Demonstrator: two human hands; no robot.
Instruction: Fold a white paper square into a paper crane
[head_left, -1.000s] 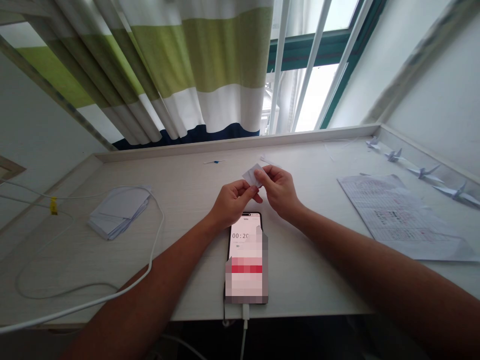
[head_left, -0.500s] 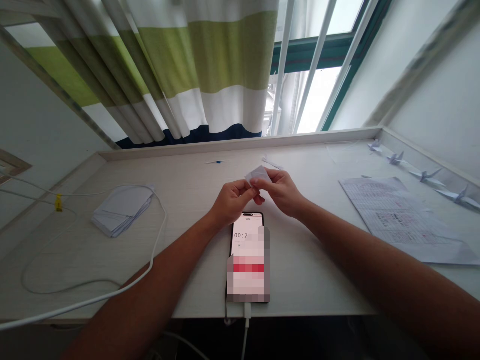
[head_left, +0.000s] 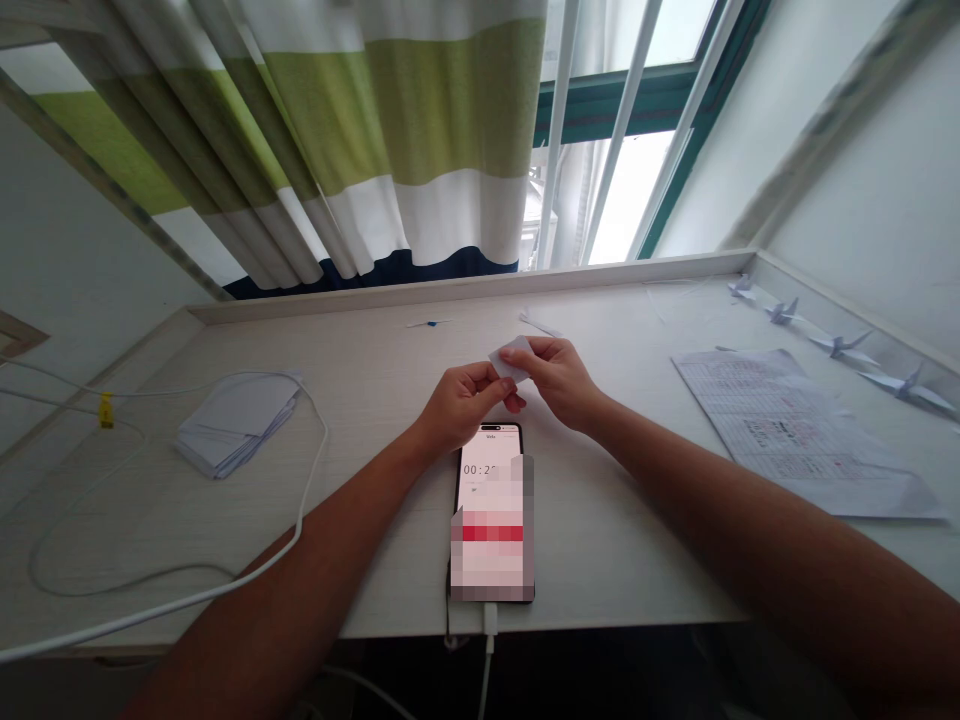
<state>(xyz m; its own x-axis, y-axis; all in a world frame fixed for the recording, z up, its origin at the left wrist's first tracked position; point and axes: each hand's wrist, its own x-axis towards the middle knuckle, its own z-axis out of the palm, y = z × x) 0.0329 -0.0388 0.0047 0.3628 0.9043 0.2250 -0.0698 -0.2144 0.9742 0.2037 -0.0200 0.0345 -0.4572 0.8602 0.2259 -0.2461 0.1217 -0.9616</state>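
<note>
Mid-fold above the black smartphone (head_left: 491,520) on the bench (head_left: 375,400): left hand (head_left: 457,405) and right hand (head_left: 559,380) pinched shut on small white folded paper (head_left: 510,358), crease needing firm pressing.

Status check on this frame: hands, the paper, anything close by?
Left hand and right hand both pinching small white paper piece, held above desk. Phone lies directly beneath, clear of the hands.

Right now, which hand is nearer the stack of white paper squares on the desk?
Left. The left hand is at the desk's middle, pinching the small folded paper, with the stack of paper squares out to its left. The right hand is farther away, beyond the left.
</note>
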